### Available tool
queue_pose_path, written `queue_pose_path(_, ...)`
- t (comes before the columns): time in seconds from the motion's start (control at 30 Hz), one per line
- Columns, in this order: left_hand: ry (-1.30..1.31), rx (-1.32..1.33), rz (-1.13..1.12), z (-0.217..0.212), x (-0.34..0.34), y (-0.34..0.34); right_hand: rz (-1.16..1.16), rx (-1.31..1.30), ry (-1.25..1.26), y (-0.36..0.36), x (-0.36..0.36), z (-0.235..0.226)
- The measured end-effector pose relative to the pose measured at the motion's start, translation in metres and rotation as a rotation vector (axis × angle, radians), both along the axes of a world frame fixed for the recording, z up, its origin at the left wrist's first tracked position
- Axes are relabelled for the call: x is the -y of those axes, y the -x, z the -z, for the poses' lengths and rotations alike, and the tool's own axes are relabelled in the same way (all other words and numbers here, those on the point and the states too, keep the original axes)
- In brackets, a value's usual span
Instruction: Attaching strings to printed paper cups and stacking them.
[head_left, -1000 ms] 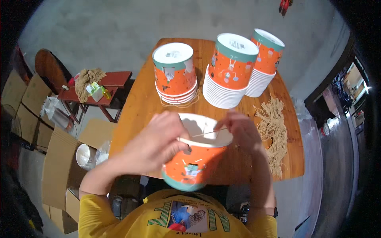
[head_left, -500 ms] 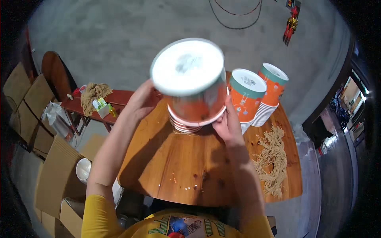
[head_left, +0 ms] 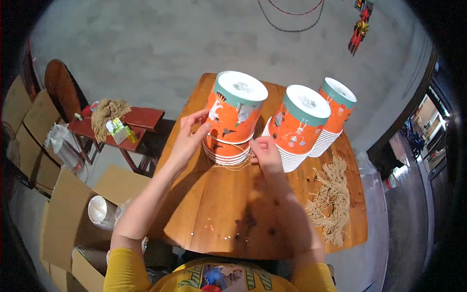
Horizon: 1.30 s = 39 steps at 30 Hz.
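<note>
Three cup stacks point(head_left: 234, 117) standing in a row across the table's point(head_left: 219, 209) far edge, string pile point(head_left: 331, 204) lying right, bench point(head_left: 136, 119) sitting left

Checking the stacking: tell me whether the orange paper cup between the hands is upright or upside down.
Upside down. The orange paper cup shows its white flat base on top, its wide rim nested over the stack of orange cups below.

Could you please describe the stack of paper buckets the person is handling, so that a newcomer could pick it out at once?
On the round wooden table stand three stacks of upturned orange buckets with teal rims. The one meant is the leftmost stack, touched by the left hand and right hand. Unlike its neighbours, it has thin string looped at its base.
</note>
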<state>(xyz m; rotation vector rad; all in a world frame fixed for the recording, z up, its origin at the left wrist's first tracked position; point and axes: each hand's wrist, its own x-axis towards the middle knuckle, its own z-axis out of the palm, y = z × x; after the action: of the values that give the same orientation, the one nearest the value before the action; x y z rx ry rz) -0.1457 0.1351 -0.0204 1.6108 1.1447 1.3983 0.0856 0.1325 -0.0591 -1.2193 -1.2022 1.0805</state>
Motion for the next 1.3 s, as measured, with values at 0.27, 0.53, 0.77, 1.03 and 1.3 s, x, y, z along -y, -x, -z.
queue_pose_path(0.27,0.041,0.224,-0.146,0.052,0.009,-0.021,0.567,1.262,-0.890,-0.076,0.023,-0.130)
queue_pose_path(0.53,-0.208,0.051,-0.216,0.063,0.053,-0.064,0.274,0.918,-0.830,-0.101,0.002,-0.133)
queue_pose_path(0.77,-0.205,0.058,0.143,0.040,0.059,-0.130,0.256,0.730,-0.899,-0.105,0.010,-0.165)
queue_pose_path(1.03,-0.141,0.579,0.328,-0.074,0.049,-0.182,0.418,0.493,-1.199,-0.115,0.077,-0.203)
queue_pose_path(1.3,-0.335,0.450,0.384,-0.103,0.113,-0.166,0.483,0.509,-0.994,-0.174,0.175,-0.104)
